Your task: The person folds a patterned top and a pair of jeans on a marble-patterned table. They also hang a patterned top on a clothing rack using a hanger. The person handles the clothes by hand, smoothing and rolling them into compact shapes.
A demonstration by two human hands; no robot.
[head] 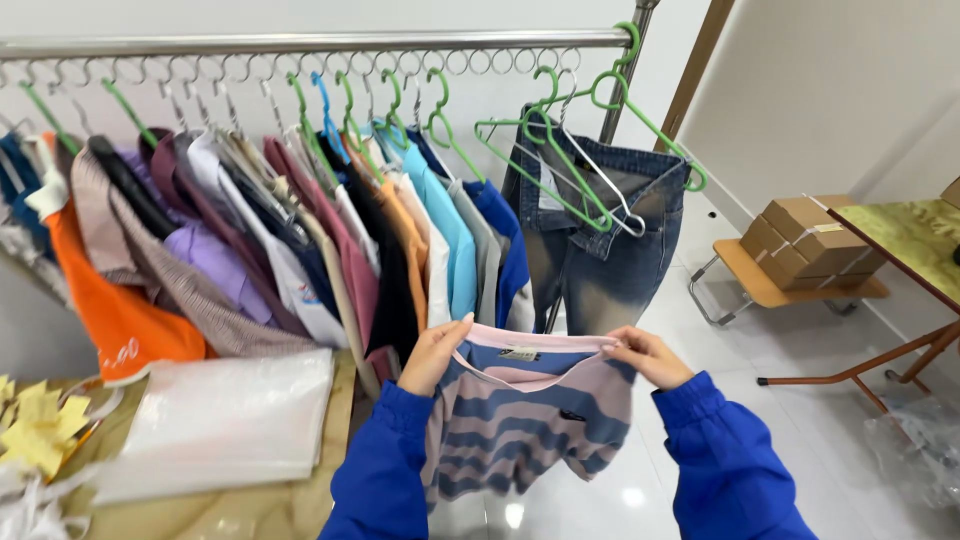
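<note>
I hold up a pink-and-blue striped shirt (pixel 525 415) by its collar. My left hand (pixel 435 352) grips the collar's left side and my right hand (pixel 650 355) grips its right side; both arms wear blue sleeves. The shirt hangs below my hands, in front of a metal clothes rail (pixel 300 43). On the rail hang several garments on green hangers, among them an orange top (pixel 120 310) and faded blue jeans (pixel 600 250). An empty green hanger (pixel 540 165) hangs beside the jeans.
A folded clear plastic bag (pixel 220 420) lies on a table at lower left, next to yellow paper pieces (pixel 35 430). Cardboard boxes (pixel 810 240) rest on a low wooden stool at right, beside a green-topped table (pixel 915 240). The floor is glossy white tile.
</note>
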